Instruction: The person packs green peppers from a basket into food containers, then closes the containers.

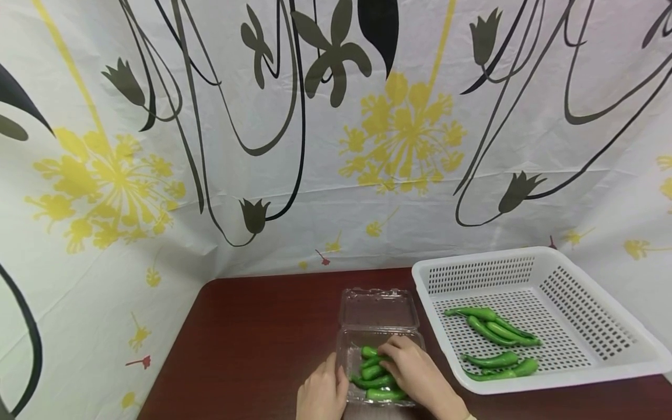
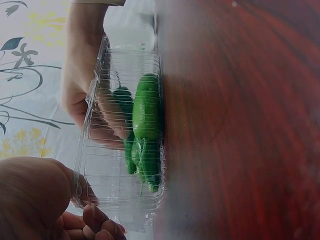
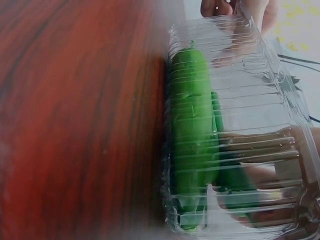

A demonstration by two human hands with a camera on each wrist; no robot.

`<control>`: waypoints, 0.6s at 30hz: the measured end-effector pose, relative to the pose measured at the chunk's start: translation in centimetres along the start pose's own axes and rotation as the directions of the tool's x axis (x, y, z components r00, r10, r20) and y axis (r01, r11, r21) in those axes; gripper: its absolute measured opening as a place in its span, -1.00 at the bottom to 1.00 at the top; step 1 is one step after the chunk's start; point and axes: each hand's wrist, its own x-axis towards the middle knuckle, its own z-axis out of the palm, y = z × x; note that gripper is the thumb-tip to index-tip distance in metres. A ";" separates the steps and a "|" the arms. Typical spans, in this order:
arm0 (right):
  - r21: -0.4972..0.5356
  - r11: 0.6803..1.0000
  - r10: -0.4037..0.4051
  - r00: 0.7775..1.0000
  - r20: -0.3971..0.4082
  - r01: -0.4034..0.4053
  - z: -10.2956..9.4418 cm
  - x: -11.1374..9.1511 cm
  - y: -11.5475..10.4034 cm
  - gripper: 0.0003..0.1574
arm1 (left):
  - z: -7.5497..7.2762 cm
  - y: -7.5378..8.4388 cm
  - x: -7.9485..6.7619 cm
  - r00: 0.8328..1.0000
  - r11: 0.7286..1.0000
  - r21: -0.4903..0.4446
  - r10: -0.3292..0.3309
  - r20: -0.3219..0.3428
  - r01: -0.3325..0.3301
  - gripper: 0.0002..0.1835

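A clear plastic clamshell box lies on the table with its lid folded back. Several green chili peppers lie in its base. My left hand grips the box's left wall; in the left wrist view the thumb overlaps the rim and the other fingers are curled outside it. From the right, my right hand reaches over the wall into the box. Its curled fingertips hold a green pepper among the others, partly hidden by the hand. Through the ribbed wall, another pepper shows along the box's near side.
To the right of the box stands a white perforated plastic basket, with several more green peppers inside. The dark red wooden table extends to the left. A patterned cloth hangs behind the table and at its sides.
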 end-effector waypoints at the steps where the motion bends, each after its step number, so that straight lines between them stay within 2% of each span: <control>1: -0.001 1.000 -0.015 1.000 -0.012 0.015 0.0 0.0 0.0 -0.84 | 0.0 0.0 0.0 1.000 1.000 0.000 0.000 0.000 0.000 -0.73; 5: -0.012 0.995 -0.101 0.992 -0.080 0.100 0.3 0.0 0.1 -0.78 | -0.1 0.1 0.1 1.000 1.000 0.001 -0.010 0.011 0.010 -0.73; 8: -0.020 0.992 -0.128 0.984 -0.122 0.127 0.4 0.1 0.2 -0.73 | -0.1 0.1 0.0 1.000 1.000 0.003 -0.015 0.014 0.015 -0.73; 14: -0.020 0.997 -0.082 0.989 -0.122 0.080 0.4 0.0 0.2 -0.70 | 0.1 -0.1 -0.1 1.000 1.000 -0.001 -0.004 -0.002 0.004 -0.74; 18: -0.050 0.995 -0.088 0.986 -0.144 0.082 0.2 0.1 0.3 -0.70 | 0.1 -0.1 0.0 1.000 1.000 -0.002 -0.005 0.001 0.005 -0.73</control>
